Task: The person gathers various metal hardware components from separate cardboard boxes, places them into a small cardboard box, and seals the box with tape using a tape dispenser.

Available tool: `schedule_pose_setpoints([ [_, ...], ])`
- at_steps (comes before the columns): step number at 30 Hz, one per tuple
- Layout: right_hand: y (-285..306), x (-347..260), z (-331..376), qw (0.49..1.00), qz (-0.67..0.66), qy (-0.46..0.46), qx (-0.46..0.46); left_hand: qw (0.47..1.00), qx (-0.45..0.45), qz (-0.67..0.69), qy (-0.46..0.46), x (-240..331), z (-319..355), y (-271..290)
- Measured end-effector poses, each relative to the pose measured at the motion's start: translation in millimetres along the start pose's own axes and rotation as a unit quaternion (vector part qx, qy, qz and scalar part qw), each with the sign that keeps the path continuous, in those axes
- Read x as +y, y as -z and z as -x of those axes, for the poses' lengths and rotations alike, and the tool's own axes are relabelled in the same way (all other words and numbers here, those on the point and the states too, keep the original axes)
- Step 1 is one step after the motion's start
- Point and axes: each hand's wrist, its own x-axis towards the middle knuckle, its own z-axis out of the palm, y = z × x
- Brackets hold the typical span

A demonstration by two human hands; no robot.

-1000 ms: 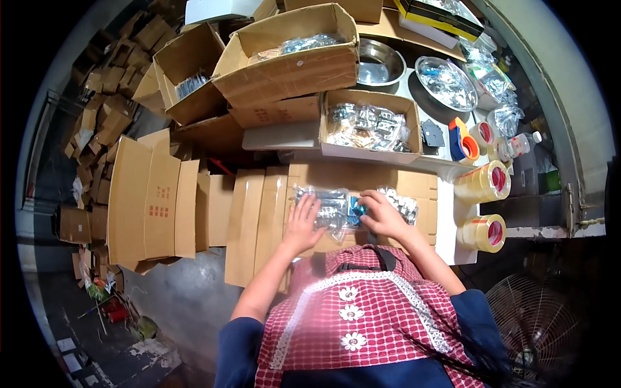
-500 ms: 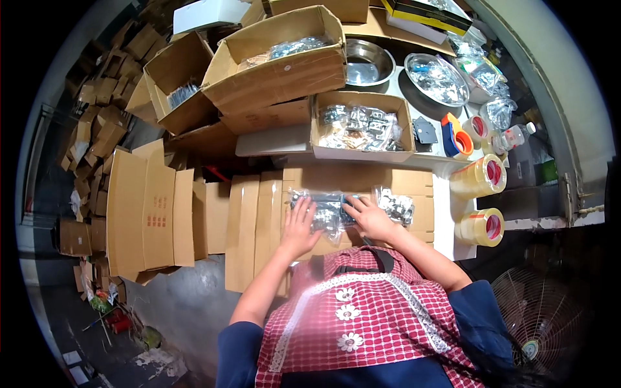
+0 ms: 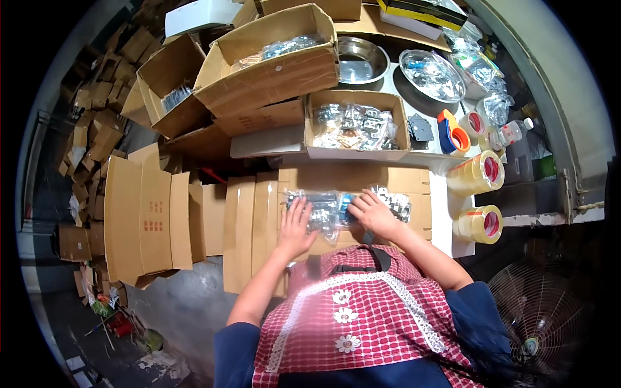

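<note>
My left hand [image 3: 295,231] lies flat, fingers extended, on a clear plastic bag [image 3: 325,218] of small dark and silvery parts. The bag rests on flattened cardboard [image 3: 352,173]. Against the bag's right side is a small blue piece [image 3: 347,208], its kind too small to tell. My right hand [image 3: 376,216] is beside that piece with its fingers apart. Partly behind this hand lies a second clear bag [image 3: 400,205] of black and silvery parts.
Beyond the cardboard stands an open box [image 3: 358,152] of bagged parts, with larger cartons [image 3: 268,87] to its left. Steel bowls [image 3: 432,76] sit at the back. Along the right are tape rolls [image 3: 475,173], an orange-and-blue tape dispenser [image 3: 453,132] and a plastic bottle [image 3: 511,132].
My right hand has shifted slightly right, its fingers reaching nearer the second bag, and more of the blue piece shows. My left hand stays on the first bag.
</note>
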Motion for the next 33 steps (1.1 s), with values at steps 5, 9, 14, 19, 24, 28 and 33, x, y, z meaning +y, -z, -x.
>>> schedule_pose_setpoints([
  [5,-8.6,-7.4,10.3,0.976,-0.086,-0.187,-0.066,1.000,0.029,-0.007,0.002,3.9,0.5,-0.7],
  [9,-23.2,-1.2,-8.3,0.925,-0.176,-0.331,-0.060,1.000,0.023,-0.008,0.006,4.5,0.8,1.2],
  [14,-44.3,0.6,-32.3,0.880,-0.326,-0.346,-0.017,1.000,0.014,-0.007,0.007,6.7,-1.0,4.9],
  [19,-7.0,-1.5,-22.2,0.790,-0.490,-0.367,-0.027,1.000,0.006,-0.010,0.010,3.8,0.2,2.0],
  [24,37.5,26.7,24.9,0.954,-0.156,-0.256,0.024,0.999,0.032,-0.010,0.000,2.2,4.0,-1.4],
  [28,13.5,57.0,72.5,0.980,-0.042,-0.193,-0.009,1.000,0.009,-0.007,0.003,3.0,0.2,-0.9],
  [33,-17.4,48.2,70.4,0.958,-0.126,-0.245,0.078,1.000,0.000,0.000,0.007,1.4,-0.1,-1.1],
])
